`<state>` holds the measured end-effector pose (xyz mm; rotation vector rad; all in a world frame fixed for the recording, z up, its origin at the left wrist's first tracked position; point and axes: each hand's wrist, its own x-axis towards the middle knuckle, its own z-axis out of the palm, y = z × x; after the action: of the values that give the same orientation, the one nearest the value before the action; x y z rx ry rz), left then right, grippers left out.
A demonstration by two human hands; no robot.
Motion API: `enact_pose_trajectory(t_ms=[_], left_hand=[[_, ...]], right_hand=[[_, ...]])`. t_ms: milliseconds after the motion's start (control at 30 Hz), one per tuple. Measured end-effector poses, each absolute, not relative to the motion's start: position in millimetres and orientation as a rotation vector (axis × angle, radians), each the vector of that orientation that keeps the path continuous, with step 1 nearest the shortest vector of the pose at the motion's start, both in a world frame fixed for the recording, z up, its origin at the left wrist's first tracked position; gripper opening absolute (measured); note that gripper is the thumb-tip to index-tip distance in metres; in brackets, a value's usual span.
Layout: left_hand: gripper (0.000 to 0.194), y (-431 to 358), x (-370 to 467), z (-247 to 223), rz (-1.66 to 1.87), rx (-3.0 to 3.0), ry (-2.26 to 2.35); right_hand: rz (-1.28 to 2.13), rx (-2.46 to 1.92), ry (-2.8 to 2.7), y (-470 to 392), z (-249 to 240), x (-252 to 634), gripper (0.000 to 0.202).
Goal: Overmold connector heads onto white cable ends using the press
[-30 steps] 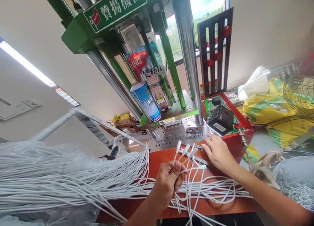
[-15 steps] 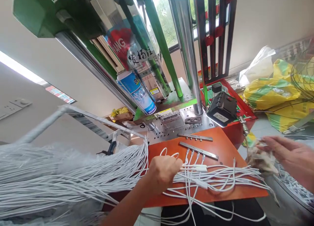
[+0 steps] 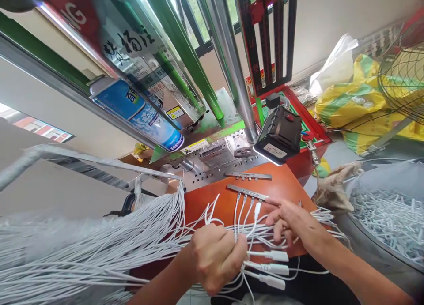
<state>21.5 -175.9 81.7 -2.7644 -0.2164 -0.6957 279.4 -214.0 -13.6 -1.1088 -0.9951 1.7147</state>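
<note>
White cables run in a thick bundle from the left across an orange board. My left hand is closed round several of them, and white connectors stick out to its right. My right hand is open, its index finger extended at the right end of a metal bar. Small plugs on cables are attached along this bar's lower edge. A second metal bar lies just behind it.
A green-framed press with steel columns stands behind the board. A spray can and a black lamp box are near it. At the right are yellow bags and a bin of white scraps.
My right hand has come in from the far right to the bar's end. My left hand is lower in view, with connectors now showing beside it. The view has shifted.
</note>
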Motion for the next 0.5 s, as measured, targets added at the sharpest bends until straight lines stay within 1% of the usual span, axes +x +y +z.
enact_pose_trajectory(t_ms=[100,233,433,467,500], left_hand=[[0.028,-180,21,82,-0.641,-2.789,-0.204],[0.028,-181,21,83,-0.676,-2.753,-0.234],[0.029,-181,17,80,-0.674,-2.749,-0.289],[0.027,-176,9,81,-0.73,-2.721,-0.373],[0.024,-168,-3,82,-0.858,-2.651,-0.524]], right_hand=[[1.792,-0.99,-0.978,-189,0,253,0.058],[1.642,-1.036,-1.044,-179,8,252,0.043],[1.484,-1.102,-1.193,-182,9,259,0.037],[1.473,-1.115,-1.226,-182,9,260,0.037],[1.454,-1.134,-1.269,-181,9,262,0.037]])
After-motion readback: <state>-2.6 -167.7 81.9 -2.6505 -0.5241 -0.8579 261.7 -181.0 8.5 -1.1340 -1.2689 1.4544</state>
